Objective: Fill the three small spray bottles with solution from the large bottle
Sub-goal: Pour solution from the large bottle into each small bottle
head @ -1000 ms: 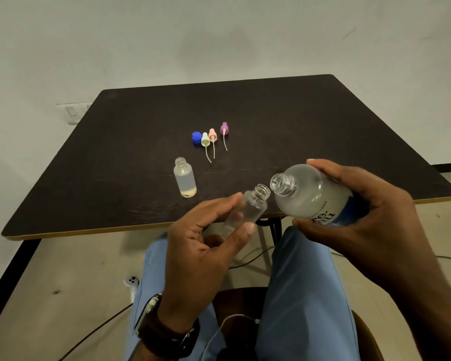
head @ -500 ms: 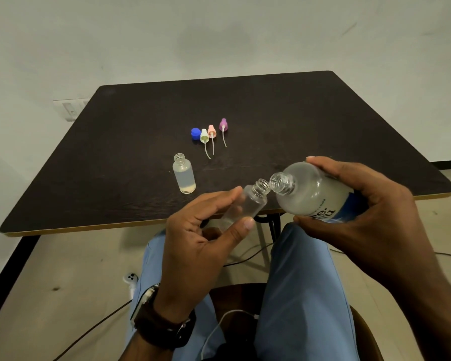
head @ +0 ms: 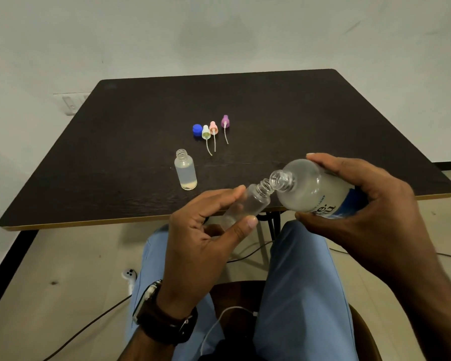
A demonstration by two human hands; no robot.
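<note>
Left hand (head: pixel 203 238) is pinching a small spray bottle (head: pixel 248 204) between thumb and fingers, tilted, above the table (head: pixel 130 121) front edge. Right hand (head: pixel 359 204) is gripping the large bottle (head: pixel 310 188), tipped, its open mouth touching the small one's neck. Another uncapped small bottle (head: pixel 185 169) is standing on the table.

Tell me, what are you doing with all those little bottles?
A person is filling small spray bottles. The right hand tips the big bottle so its mouth meets the mouth of a small bottle held tilted in the left hand, just off the table edge. Another small bottle stands open on the table. Three spray tops and a blue cap lie behind it.
</note>
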